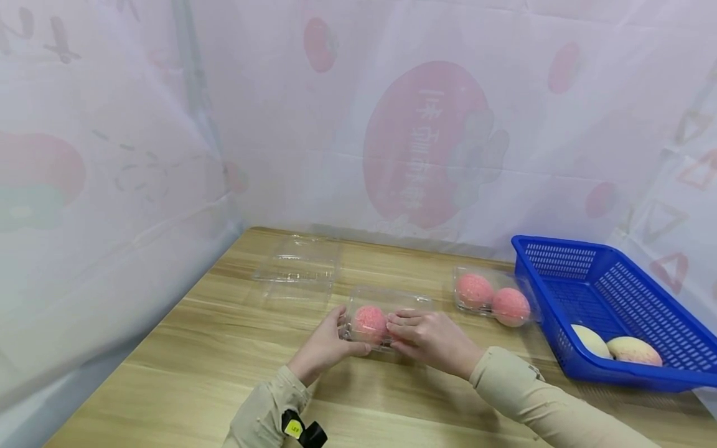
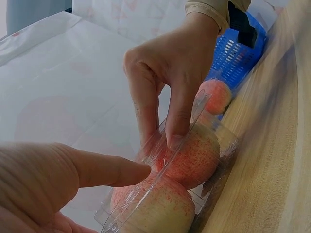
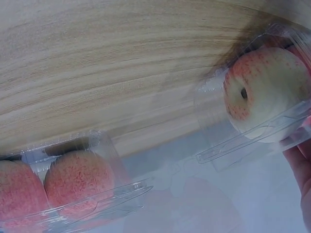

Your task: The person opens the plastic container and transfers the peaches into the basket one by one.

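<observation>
A clear plastic clamshell box (image 1: 351, 320) with pink-speckled peaches sits on the table before me. My left hand (image 1: 327, 342) grips its left end, thumb at the near side and fingers behind. The left peach (image 1: 370, 322) shows through the plastic. My right hand (image 1: 428, 339) covers much of the right peach (image 3: 267, 94). In the left wrist view the right hand (image 2: 170, 73) reaches down, its thumb and fingers pinching the box's upright rim over that peach. The left thumb (image 2: 112, 167) lies along the rim there.
Right of the hands stands another clear box (image 1: 487, 309) with two peaches. A blue basket (image 1: 551, 354) at the far right holds two pale peaches (image 1: 635, 350). An open clear clamshell (image 1: 297, 264) lies at the back left. Printed white cloth walls (image 1: 280, 155) rise behind the table.
</observation>
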`<state>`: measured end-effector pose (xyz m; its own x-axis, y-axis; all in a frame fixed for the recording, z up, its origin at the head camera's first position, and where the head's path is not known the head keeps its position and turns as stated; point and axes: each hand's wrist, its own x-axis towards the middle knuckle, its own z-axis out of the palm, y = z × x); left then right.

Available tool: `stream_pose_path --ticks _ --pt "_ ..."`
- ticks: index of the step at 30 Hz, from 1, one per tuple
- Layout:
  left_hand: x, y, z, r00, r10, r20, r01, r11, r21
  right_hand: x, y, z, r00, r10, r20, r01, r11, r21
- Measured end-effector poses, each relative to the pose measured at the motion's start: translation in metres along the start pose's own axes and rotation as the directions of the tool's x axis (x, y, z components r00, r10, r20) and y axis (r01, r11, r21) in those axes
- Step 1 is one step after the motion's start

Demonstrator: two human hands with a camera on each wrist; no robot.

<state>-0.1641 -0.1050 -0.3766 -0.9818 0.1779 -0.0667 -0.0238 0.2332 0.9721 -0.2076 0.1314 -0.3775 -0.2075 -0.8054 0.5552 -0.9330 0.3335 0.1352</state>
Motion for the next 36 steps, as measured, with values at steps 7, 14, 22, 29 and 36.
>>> stream_pose_path --ticks 7,14,22,29,36 --pt "0.0008 0.0004 -0.0005 1.0 0.0 -0.002 0.0 1.0 0.007 0.0032 -0.0004 0.0 1.0 -0.001 0.009 0.001 1.0 -0.018" --pt "0.0009 -0.0001 -0.0007 1.0 -0.002 -0.005 0.002 1.0 0.007 0.0066 -0.0026 0.0009 1.0 0.008 0.021 -0.007 0.999 -0.052" --pt "0.0009 -0.0011 0.0005 1.0 0.009 -0.007 -0.009 1.0 0.019 0.0046 -0.0019 0.0031 1.0 -0.023 -0.005 0.022 0.998 -0.061" --pt "0.0024 -0.0026 0.002 0.999 0.03 -0.037 -0.026 0.994 0.11 0.006 -0.0026 0.0038 0.999 -0.043 -0.003 0.043 0.994 -0.097" --pt "0.0037 -0.0031 0.0024 0.998 0.046 -0.044 -0.039 0.989 0.143 0.0055 -0.003 0.0043 0.999 -0.041 0.0 0.041 0.993 -0.111"
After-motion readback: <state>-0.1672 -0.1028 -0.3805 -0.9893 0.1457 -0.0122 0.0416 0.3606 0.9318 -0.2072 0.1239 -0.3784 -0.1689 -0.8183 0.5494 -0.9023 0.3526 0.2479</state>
